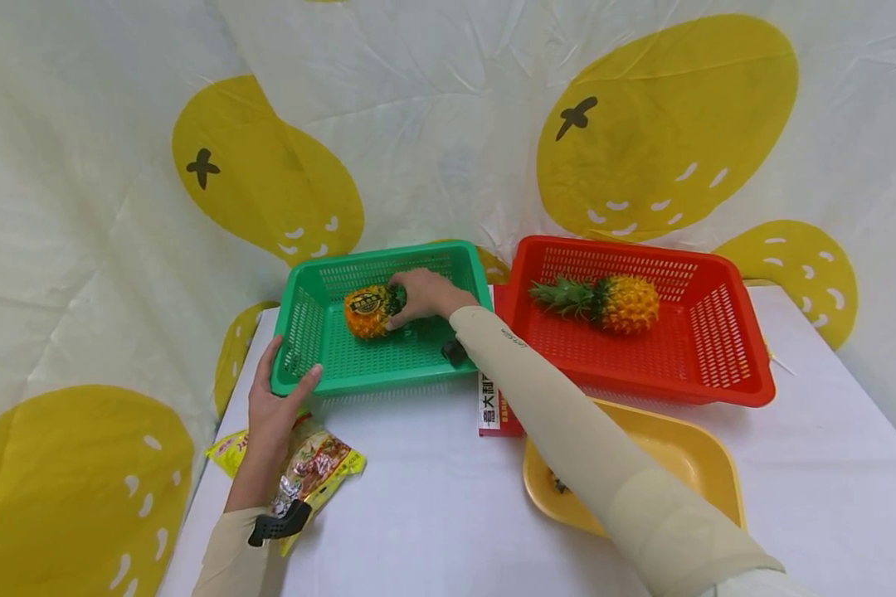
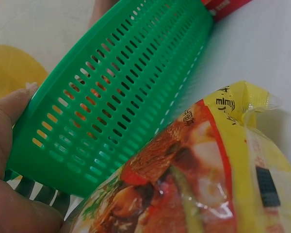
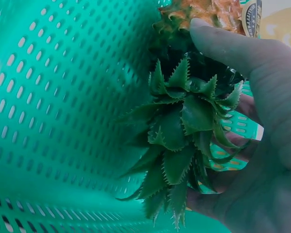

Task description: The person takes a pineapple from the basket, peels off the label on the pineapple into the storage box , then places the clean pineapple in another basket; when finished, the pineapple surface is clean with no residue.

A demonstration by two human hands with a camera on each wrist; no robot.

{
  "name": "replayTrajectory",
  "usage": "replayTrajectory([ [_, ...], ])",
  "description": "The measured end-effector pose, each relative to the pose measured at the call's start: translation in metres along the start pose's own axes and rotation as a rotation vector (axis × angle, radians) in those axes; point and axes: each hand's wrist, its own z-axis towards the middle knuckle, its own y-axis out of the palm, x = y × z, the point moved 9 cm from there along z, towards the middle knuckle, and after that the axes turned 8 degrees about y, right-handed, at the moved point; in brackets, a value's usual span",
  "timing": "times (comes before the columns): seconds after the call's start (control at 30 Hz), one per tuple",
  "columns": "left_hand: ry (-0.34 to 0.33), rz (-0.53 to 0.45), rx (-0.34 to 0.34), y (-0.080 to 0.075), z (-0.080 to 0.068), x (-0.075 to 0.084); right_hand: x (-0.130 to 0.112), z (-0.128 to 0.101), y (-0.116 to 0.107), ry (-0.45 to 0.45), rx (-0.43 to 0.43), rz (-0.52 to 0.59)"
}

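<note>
A small pineapple [image 1: 367, 311] with a label lies inside the green basket [image 1: 321, 377]. My right hand [image 1: 424, 294] reaches into the basket and grips the pineapple's leafy crown [image 3: 182, 128]; its fingers [image 3: 233, 48] curl round the leaves. My left hand [image 1: 275, 406] holds the basket's near left corner, thumb [image 1: 304, 383] on the rim. In the left wrist view the left hand's fingers [image 2: 7, 111] lie against the green basket wall [image 2: 116, 97]. A snack packet [image 2: 194, 174] lies just beside that hand.
A red basket [image 1: 732, 377] at right holds a second pineapple [image 1: 612, 303]. A yellow tray [image 1: 687, 452] sits in front of it, partly under my right arm. A red and white box [image 1: 493, 410] lies between the baskets. The snack packet [image 1: 321, 464] rests near the table's left edge.
</note>
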Motion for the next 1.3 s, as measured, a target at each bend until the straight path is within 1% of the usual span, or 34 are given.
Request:
replayTrajectory([
  [0.13,-0.007,0.021,-0.011,0.000,-0.002,-0.001,0.000,-0.005,0.000,0.000,-0.007,-0.011],
  [0.27,-0.003,0.025,-0.013,-0.001,-0.001,0.001,-0.003,-0.008,-0.005,-0.010,0.003,-0.007],
  [0.43,-0.002,0.024,-0.006,-0.003,0.003,0.004,-0.009,-0.013,-0.018,-0.040,0.015,0.007],
  [0.67,-0.014,0.010,-0.013,-0.001,0.002,0.003,-0.015,-0.024,-0.035,-0.076,0.047,-0.005],
  [0.83,-0.017,0.006,-0.006,-0.001,0.003,0.004,-0.021,-0.034,-0.045,-0.107,0.071,-0.027],
  [1.03,-0.034,0.017,0.003,-0.004,0.002,0.005,-0.026,-0.049,-0.058,-0.095,0.083,-0.039],
  [1.3,-0.012,0.053,-0.023,-0.004,0.003,0.006,-0.025,-0.069,-0.070,-0.097,0.112,-0.007],
])
